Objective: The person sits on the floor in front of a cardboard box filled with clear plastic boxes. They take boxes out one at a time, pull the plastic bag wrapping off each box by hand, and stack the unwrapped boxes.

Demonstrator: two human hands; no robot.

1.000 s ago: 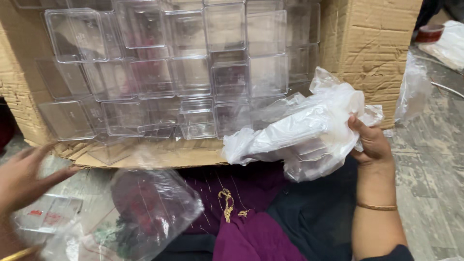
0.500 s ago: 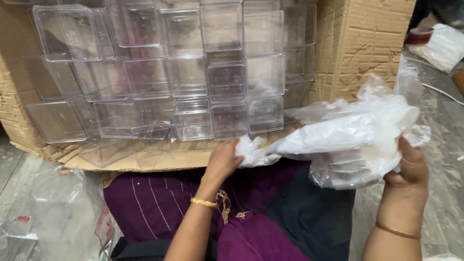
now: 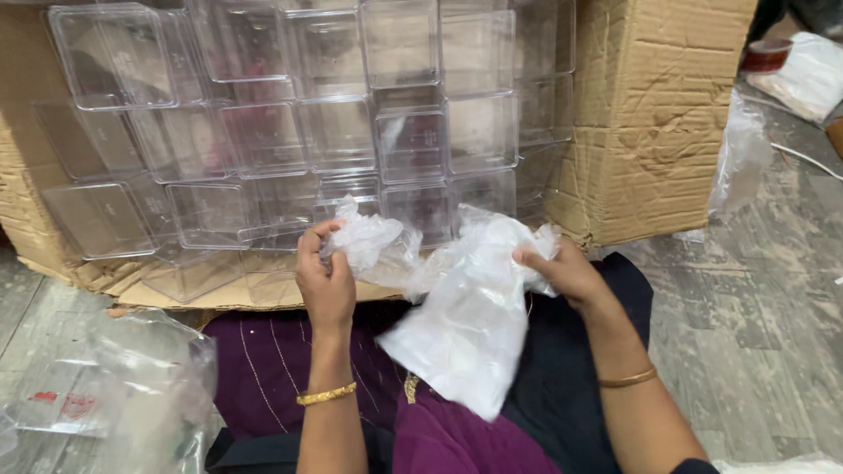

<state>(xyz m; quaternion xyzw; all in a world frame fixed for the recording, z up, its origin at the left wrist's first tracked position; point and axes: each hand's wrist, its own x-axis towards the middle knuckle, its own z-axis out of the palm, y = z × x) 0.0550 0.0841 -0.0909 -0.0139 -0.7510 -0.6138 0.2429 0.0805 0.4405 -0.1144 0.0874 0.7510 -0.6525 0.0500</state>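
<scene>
A clear crumpled plastic bag (image 3: 465, 307) holding white contents hangs over my lap. My left hand (image 3: 323, 279) grips the bag's bunched top at its left end. My right hand (image 3: 566, 272) pinches the bag's upper right edge. Both hands hold it up in front of a large cardboard box (image 3: 650, 123) lying on its side. Inside the box are several stacked clear plastic containers (image 3: 351, 123). Each wrist wears a gold bangle.
Loose clear plastic bags (image 3: 132, 386) lie on the floor at the lower left. Another plastic bag (image 3: 742, 162) leans beside the box at right. A white bag (image 3: 812, 75) and a tape roll (image 3: 768, 54) sit at the top right on the grey floor.
My left hand came from the far left and took hold of the bag's top. My right hand brought the bag from the right toward the centre, over my lap.
</scene>
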